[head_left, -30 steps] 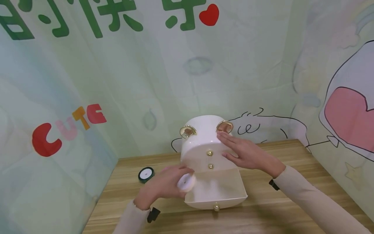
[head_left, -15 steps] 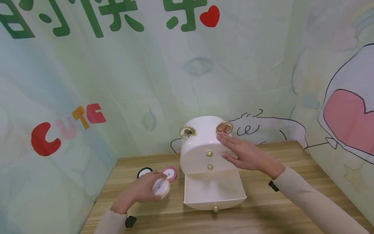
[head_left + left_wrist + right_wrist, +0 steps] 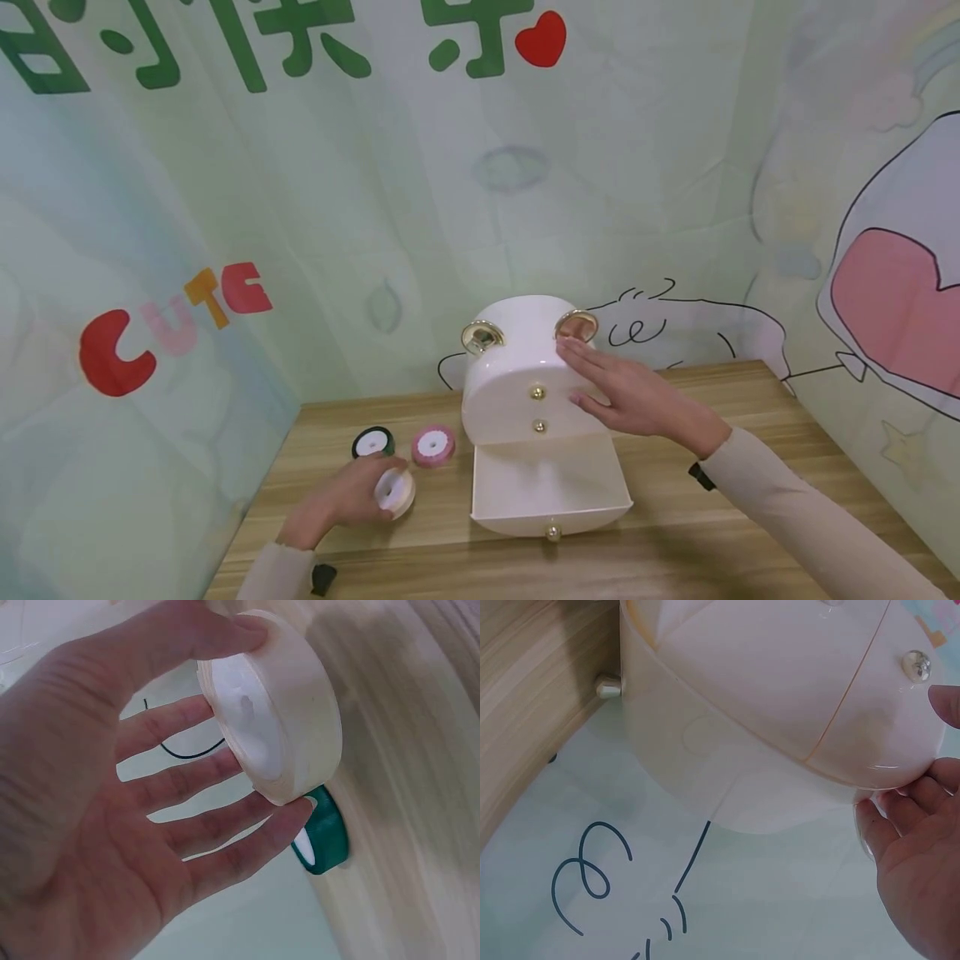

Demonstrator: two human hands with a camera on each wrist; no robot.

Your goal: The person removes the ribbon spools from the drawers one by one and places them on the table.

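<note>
In the head view my left hand [image 3: 347, 496] holds a cream ribbon roll [image 3: 397, 493] low over the table at the left. The left wrist view shows thumb and fingertips pinching that roll [image 3: 292, 705] by its edge; whether it touches the table I cannot tell. Just behind are a dark green ribbon roll [image 3: 384, 437] and a pink ribbon roll [image 3: 447, 450], both on the table. A white drawer box [image 3: 517, 371] with gold ear shapes stands in the middle. Its bottom drawer [image 3: 553, 483] is pulled out. My right hand [image 3: 637, 392] rests with extended fingers on the box's right side.
Gold knobs [image 3: 537, 392] sit on the box front, and another knob [image 3: 552, 532] juts from the drawer. The wooden table [image 3: 720, 517] ends at printed cloth walls [image 3: 375, 208] at the back and sides.
My left hand has moved left from beside the drawer, carrying the cream ribbon roll. The pink ribbon roll, earlier hidden behind the hand, now shows. My right hand has stayed on the box.
</note>
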